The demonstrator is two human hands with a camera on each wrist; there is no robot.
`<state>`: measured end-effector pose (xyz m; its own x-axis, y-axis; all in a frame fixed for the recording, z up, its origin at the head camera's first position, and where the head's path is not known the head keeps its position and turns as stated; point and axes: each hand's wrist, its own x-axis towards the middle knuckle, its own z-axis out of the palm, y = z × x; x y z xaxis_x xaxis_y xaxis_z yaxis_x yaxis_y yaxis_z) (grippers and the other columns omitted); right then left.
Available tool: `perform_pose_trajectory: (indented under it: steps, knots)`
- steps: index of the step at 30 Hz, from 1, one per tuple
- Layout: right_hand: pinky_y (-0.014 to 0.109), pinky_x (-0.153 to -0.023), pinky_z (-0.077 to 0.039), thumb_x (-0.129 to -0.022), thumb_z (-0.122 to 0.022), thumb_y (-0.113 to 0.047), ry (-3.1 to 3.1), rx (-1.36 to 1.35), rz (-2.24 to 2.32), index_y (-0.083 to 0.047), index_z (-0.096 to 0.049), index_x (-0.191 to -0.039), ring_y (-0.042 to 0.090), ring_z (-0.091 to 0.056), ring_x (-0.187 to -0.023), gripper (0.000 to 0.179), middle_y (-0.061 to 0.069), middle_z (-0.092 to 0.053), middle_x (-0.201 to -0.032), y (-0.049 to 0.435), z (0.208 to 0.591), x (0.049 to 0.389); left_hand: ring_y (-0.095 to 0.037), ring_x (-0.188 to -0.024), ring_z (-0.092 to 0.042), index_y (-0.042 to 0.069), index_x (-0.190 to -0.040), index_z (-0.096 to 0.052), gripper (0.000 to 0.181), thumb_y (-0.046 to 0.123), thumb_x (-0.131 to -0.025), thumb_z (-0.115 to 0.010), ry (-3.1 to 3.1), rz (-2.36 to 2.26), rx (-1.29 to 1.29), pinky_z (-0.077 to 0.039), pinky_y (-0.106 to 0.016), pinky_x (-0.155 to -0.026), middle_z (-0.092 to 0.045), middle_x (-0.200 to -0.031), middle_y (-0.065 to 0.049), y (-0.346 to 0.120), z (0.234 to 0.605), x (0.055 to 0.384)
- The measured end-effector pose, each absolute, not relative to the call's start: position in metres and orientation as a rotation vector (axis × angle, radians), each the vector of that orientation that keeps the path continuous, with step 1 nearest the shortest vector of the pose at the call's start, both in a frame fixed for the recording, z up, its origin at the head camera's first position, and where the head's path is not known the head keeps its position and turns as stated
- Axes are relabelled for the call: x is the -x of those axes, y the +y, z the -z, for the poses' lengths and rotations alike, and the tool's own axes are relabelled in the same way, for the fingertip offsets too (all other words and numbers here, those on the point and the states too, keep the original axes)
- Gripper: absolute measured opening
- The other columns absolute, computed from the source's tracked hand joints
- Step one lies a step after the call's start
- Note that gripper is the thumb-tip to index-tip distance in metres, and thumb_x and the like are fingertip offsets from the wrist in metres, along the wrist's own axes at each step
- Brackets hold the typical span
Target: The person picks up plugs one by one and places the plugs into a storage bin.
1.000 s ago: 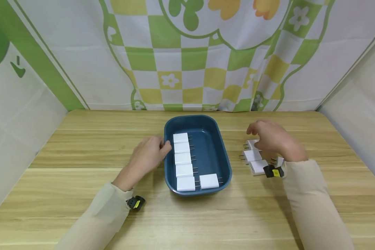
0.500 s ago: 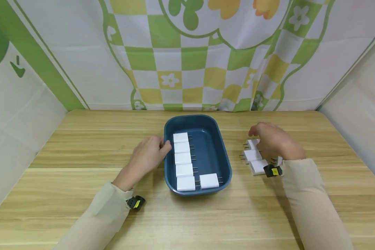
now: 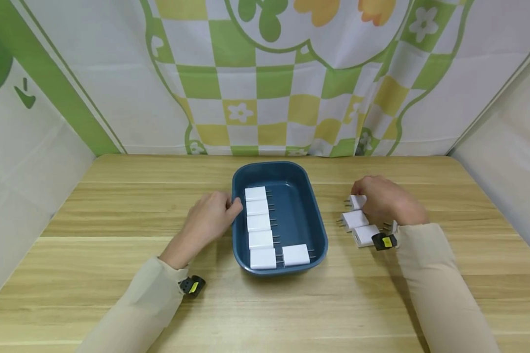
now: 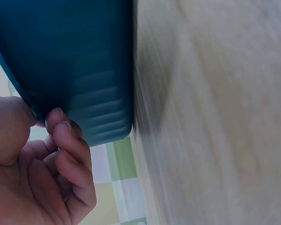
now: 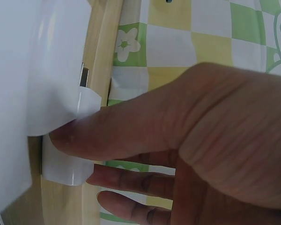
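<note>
My left hand (image 3: 210, 221) pinches the left rim of a dark blue tray (image 3: 314, 215); the left wrist view shows the thumb over the rim and curled fingers (image 4: 71, 140) against the outer wall. In the tray lie several white plug chargers (image 3: 258, 223), in a column along the left side, with one more charger (image 3: 295, 255) at the near right. My right hand (image 3: 390, 201) is at the far charger (image 3: 357, 202) of a loose group right of the tray. In the right wrist view, the thumb and fingers hold that charger (image 5: 68, 164) between them.
Nearer on the table stand two more white chargers (image 3: 355, 220) (image 3: 364, 235), prongs partly showing. Another charger (image 3: 395, 228) is mostly hidden by the right wrist. A patterned curtain (image 3: 274, 108) hangs behind the wooden table (image 3: 150, 196).
My right hand has come down slightly and its fingers have closed in on the far charger. The middle charger has shifted a little left. My left hand and the tray stay in place.
</note>
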<state>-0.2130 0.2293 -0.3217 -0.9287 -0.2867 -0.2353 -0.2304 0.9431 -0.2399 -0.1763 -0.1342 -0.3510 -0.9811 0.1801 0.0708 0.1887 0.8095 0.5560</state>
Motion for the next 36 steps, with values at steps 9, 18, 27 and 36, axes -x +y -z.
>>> perform_pose_trajectory:
  steps: [9, 18, 27, 36]
  knots:
    - [0.052, -0.091, -0.047, -0.085, -0.058, 0.010, 2.838, 0.376, 0.294, 0.000, -0.068, -0.123, 0.033, -0.057, -0.108, 0.040, 0.020, -0.065, -0.122, 0.229, 0.324, 0.214, -0.016, -0.044, -0.043, 0.011, -0.062, -0.048, 0.042, 0.024, -0.101, -0.052, -2.982, 0.918, 0.296, -0.028, -0.026, -0.043, -0.045, -0.052, 0.000, -0.134, 0.351, 0.176]
    - [0.054, -0.092, -0.048, -0.087, -0.065, 0.003, 2.859, 0.421, 0.265, 0.001, -0.068, -0.121, 0.036, -0.059, -0.109, 0.034, 0.020, -0.066, -0.121, 0.231, 0.322, 0.214, -0.016, -0.043, -0.043, 0.011, -0.061, -0.047, 0.043, 0.024, -0.101, -0.052, -2.986, 0.915, 0.288, -0.027, -0.026, -0.043, -0.044, -0.052, 0.000, -0.133, 0.351, 0.176]
    - [0.052, -0.087, -0.049, -0.089, -0.068, -0.006, 2.897, 0.451, 0.265, 0.002, -0.064, -0.127, 0.035, -0.059, -0.106, 0.040, 0.022, -0.063, -0.126, 0.229, 0.309, 0.209, -0.017, -0.044, -0.044, 0.010, -0.062, -0.049, 0.042, 0.024, -0.102, -0.052, -2.987, 0.915, 0.284, -0.028, -0.026, -0.043, -0.045, -0.052, -0.001, -0.133, 0.351, 0.176]
    - [0.057, -0.088, -0.048, -0.088, -0.072, -0.004, 2.965, 0.584, 0.234, 0.005, -0.062, -0.127, 0.041, -0.060, -0.107, 0.041, 0.024, -0.063, -0.121, 0.223, 0.292, 0.205, -0.017, -0.044, -0.044, 0.010, -0.062, -0.048, 0.042, 0.023, -0.101, -0.052, -2.979, 0.915, 0.292, -0.028, -0.026, -0.043, -0.045, -0.052, -0.001, -0.133, 0.351, 0.176]
